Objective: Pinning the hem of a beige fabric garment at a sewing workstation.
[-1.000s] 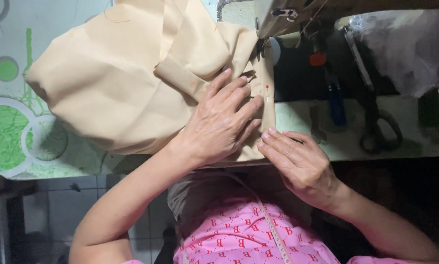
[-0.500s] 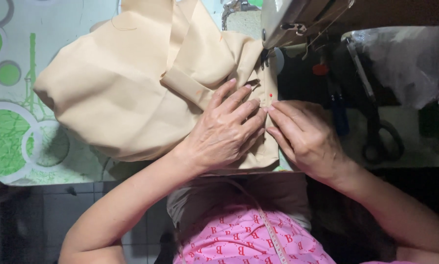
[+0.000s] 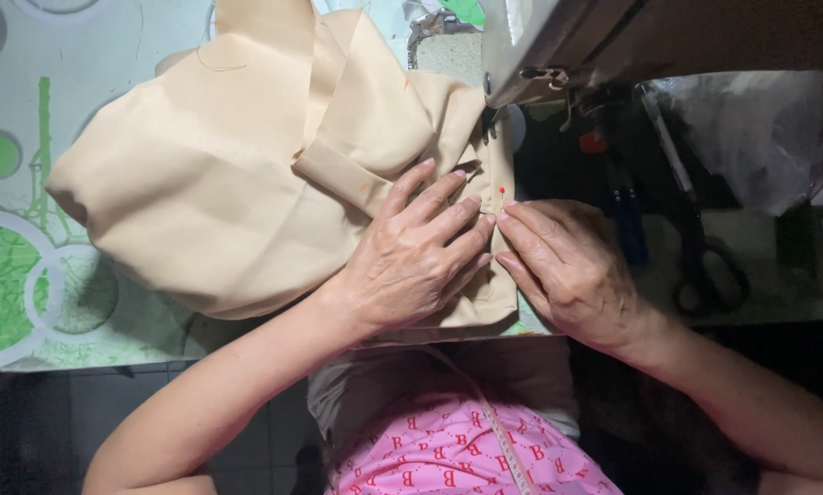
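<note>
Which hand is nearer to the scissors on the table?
Right. The right hand lies just left of the scissors; the left hand rests farther away on the beige fabric.

Green-patterned table (image 3: 26, 275) under beige fabric (image 3: 200, 183), sewing machine (image 3: 613, 37), scissors (image 3: 705, 257).

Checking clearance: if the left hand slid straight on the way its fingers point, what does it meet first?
Likely the red-headed pin in the beige fabric, just past the left hand fingertips; the sewing machine head lies beyond. Depth unclear.

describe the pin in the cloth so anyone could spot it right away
Start at the sewing machine and go down its needle end to the beige cloth. The pin stands just above the right hand; its tiny red head is the only red on it.
</note>
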